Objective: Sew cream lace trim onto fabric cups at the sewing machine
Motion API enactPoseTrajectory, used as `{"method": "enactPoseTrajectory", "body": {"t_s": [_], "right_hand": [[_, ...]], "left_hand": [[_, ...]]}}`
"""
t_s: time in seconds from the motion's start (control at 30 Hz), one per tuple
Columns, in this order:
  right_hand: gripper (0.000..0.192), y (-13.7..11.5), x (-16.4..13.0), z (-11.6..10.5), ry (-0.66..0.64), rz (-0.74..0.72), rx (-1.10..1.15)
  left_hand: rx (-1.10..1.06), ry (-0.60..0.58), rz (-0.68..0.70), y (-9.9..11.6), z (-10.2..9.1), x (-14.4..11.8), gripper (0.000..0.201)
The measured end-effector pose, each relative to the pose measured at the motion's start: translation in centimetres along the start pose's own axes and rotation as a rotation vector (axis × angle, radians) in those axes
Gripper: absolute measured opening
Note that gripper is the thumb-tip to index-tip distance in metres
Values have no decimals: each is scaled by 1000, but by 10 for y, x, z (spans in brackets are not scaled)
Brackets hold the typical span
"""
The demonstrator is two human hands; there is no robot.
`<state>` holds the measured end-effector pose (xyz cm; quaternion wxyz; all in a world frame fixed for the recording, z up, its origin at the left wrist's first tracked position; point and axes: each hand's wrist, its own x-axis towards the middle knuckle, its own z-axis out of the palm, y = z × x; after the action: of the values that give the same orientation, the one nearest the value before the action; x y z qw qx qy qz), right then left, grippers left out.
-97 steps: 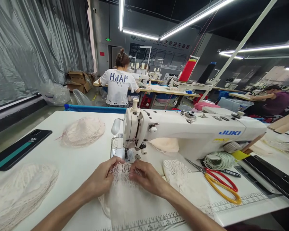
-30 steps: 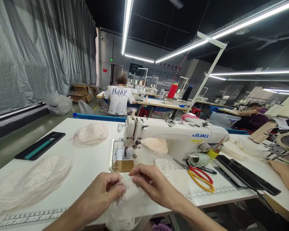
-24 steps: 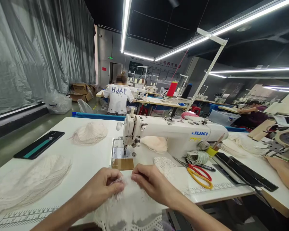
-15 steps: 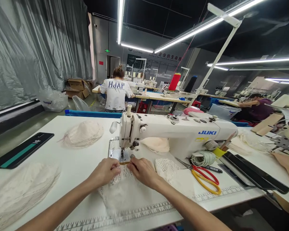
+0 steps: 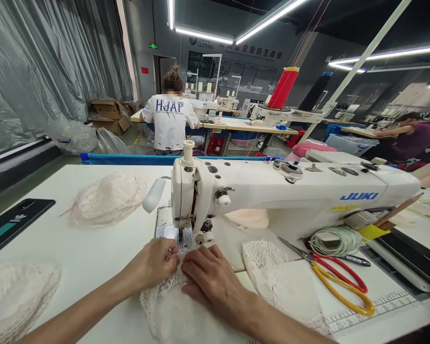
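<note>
L hand (image 5: 155, 263) is pinching the lace cloth (image 5: 179, 310) at its far edge; R hand (image 5: 215, 286) is resting on it, fingers close tog., can't tell if gripping. Cloth is lying on the white table (image 5: 111, 251), just by the presser foot (image 5: 181, 237) of the sewing m/c (image 5: 265, 184).

The only view looks from the person's head, forward and tilted down, with the hands (image 5: 217, 284) close below and the machine (image 5: 290, 186) just past them; beyond the surface (image 5: 103, 248), the wide field reaches across to the back wall (image 5: 251, 61), well off.
</note>
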<state>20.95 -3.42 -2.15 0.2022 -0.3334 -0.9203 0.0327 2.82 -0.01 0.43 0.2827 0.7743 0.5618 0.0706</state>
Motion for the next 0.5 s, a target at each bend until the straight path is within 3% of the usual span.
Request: {"method": "enactPoseTrajectory", "body": {"t_s": [0.17, 0.23, 0.3, 0.37, 0.5], "right_hand": [[20, 5, -1, 6, 17, -15, -26], [19, 6, -1, 5, 23, -19, -29], [19, 6, -1, 4, 27, -16, -13], [19, 6, -1, 4, 26, -10, 0], [19, 8, 0, 4, 29, 9, -15]], "left_hand": [[226, 134, -45, 0, 1, -7, 15], [353, 286, 81, -2, 7, -14, 20], [434, 456, 323, -6, 16, -20, 27], [444, 531, 522, -11, 25, -24, 30], [510, 575, 570, -22, 36, -22, 28]]}}
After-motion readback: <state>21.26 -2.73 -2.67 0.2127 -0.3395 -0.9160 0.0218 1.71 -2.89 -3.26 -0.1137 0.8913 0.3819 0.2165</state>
